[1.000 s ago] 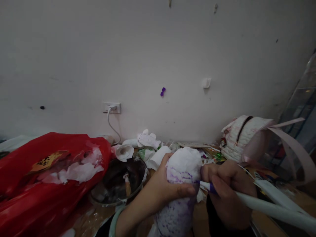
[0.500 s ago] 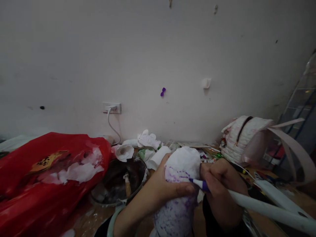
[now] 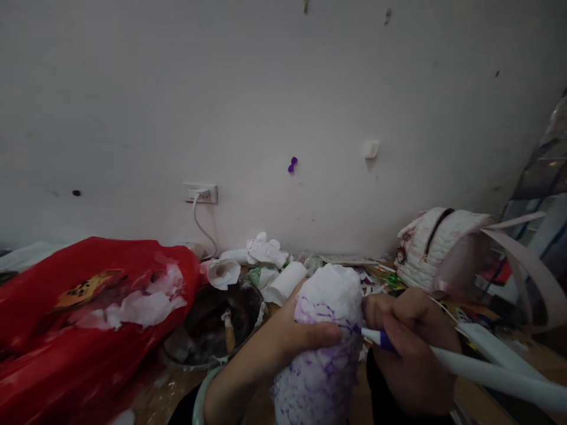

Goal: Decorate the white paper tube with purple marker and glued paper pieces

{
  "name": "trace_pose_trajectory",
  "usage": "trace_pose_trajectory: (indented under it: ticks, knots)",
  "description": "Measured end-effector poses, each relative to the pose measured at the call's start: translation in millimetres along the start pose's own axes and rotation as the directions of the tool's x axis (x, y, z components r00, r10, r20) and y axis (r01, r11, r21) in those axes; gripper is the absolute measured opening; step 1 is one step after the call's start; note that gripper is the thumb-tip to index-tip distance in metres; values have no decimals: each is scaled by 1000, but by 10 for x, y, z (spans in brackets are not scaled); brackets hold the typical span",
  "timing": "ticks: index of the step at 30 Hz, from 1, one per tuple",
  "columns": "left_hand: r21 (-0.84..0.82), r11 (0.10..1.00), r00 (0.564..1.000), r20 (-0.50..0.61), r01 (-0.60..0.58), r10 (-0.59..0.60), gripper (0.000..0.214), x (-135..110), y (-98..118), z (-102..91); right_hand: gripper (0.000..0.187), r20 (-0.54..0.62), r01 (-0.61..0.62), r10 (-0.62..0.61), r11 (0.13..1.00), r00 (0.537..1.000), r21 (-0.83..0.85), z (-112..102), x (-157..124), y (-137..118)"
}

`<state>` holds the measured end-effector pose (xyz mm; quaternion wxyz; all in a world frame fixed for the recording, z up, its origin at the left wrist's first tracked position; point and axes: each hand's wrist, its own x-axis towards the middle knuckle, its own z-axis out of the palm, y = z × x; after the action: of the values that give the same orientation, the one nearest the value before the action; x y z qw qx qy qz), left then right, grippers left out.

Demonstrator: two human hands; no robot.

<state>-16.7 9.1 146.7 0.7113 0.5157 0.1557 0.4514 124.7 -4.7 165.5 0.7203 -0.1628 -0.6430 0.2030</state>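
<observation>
A white paper-covered roll (image 3: 321, 378), lumpy and rounded at its top, stands before me with purple ink marks over its lower part. Around its upper left side wraps my left hand (image 3: 295, 336), thumb lying across the front. My right hand (image 3: 411, 348) grips a purple marker (image 3: 376, 336) between the fingers. The marker's tip touches the roll's right side, just beyond my left thumb, at the end of a purple line. The top of the roll is bare white.
A red plastic bag (image 3: 101, 319) lies at left beside a dark bowl (image 3: 215, 327) with a wooden-handled tool. Paper scraps (image 3: 286, 283) line the wall. A quilted backpack (image 3: 429, 248) sits at right, near a white bar (image 3: 496, 378). A plugged socket (image 3: 201, 193) is on the wall.
The marker and my right hand have moved right across the roll, and the purple line now reaches farther right. My left thumb has shifted slightly left and up.
</observation>
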Motion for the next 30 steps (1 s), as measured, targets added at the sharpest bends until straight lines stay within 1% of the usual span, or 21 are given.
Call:
trace_pose_trajectory:
  ticks: [2,4,5,6,9,10,11,13,15,17,20,21,23,25,27,28,30]
  knots:
    - [-8,1000,1000,12,-6,6,69,3,-12,-11,33,13,-20,20,1000,1000,-7,-5,15,-14]
    - [-20,1000,999,26,-18,19,68,3,-10,-12,34,-8,-22,21,998,1000,-60,-7,17,-25]
    - [-31,999,999,33,-18,19,69,0,-1,-8,33,0,-26,26,998,1000,-58,-8,15,-28]
    - [-45,999,999,41,-4,6,70,-5,13,0,32,11,-27,27,1000,1000,-16,-8,13,-30]
    - [-63,995,994,78,79,-74,71,-23,58,34,30,1,-44,45,979,999,198,-7,8,-34]
    - [-59,994,992,91,96,-90,72,-26,69,46,30,1,-55,56,972,998,227,-4,7,-35]
    - [-56,994,991,102,96,-90,73,-27,76,55,30,-5,-60,63,976,998,210,1,4,-37]
    - [-51,996,991,114,72,-66,73,-24,82,65,30,-11,-55,56,994,998,90,17,-8,-39]
    - [-49,996,991,119,68,-62,72,-23,88,67,32,-54,-13,11,999,998,-37,37,-25,-36]
    - [-54,994,990,115,92,-85,67,-29,105,70,32,-104,11,-20,996,994,-85,56,-39,-24]
    - [-89,992,990,117,93,-83,63,-43,137,84,30,-172,-5,0,999,985,-32,68,-38,1]
    - [-100,991,990,120,87,-75,62,-46,144,90,30,-175,-10,10,1000,985,-1,68,-33,8]
    - [-107,991,990,128,76,-62,60,-47,145,98,30,-127,-10,13,1000,992,27,63,-25,15]
    - [-103,992,989,135,68,-53,58,-40,129,93,29,-103,27,-29,999,994,-23,59,-27,17]
    - [-102,993,990,136,51,-37,60,-31,104,75,29,-132,51,-60,996,989,-73,59,-42,21]
    - [-105,993,990,134,48,-34,62,-26,93,63,29,-152,46,-57,996,987,-70,60,-51,25]
    - [-105,993,990,138,56,-41,65,-19,78,39,29,-155,18,-19,1000,988,-6,59,-68,37]
